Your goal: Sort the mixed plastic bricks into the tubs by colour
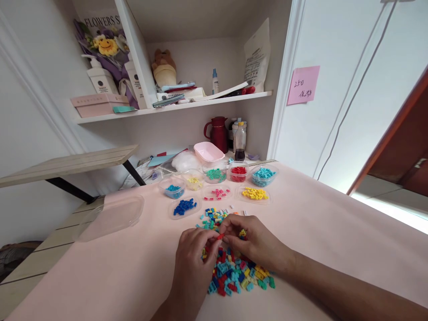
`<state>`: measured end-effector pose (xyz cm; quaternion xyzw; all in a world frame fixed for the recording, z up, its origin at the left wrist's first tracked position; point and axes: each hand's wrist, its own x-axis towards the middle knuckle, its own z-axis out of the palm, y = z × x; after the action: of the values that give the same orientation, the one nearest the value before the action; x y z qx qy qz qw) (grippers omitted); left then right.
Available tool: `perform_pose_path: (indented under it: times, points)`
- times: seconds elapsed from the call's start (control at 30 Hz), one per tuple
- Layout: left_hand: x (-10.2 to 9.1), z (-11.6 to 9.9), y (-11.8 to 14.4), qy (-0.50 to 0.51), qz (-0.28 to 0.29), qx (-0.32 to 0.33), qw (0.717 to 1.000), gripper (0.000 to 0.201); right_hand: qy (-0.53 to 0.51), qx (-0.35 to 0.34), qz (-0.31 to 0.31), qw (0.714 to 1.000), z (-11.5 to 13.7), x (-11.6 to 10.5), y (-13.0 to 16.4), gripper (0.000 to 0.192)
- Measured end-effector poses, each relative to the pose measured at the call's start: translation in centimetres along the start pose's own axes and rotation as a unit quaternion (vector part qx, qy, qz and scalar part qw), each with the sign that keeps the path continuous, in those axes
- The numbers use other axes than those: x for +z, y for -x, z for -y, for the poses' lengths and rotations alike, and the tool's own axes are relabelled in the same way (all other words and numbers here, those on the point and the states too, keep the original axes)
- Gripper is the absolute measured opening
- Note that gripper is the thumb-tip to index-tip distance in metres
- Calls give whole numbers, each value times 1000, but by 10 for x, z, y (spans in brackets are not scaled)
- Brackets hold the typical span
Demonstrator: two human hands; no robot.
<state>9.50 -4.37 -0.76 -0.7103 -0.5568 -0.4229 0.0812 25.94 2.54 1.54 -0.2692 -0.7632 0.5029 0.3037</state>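
Both hands meet above a heap of mixed toy bricks (234, 274) on the pink-covered table. Between the fingertips of my left hand (197, 247) and my right hand (252, 238) is a small red brick (220, 236). The fingers of each hand are closed in a pinch on it, and parts of the brick are hidden by them. More loose bricks (214, 217) of several colours lie just beyond the hands, partly covered by them.
Clear containers of sorted bricks stand behind the heap: dark blue (185, 207), pink (216, 194), yellow (255, 194), red (239, 173), green (216, 175) and light blue (264, 175). A transparent lid (113, 216) lies at left. A pink basin (209, 152) and a dark red jug (219, 133) stand at the back.
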Motion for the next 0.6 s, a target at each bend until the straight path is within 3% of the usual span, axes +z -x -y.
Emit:
perform_pose_path:
  times: [0.6]
  points:
    - [2, -1, 0, 27, 11, -35, 999, 6, 73, -41, -3, 997, -5, -1, 0, 20]
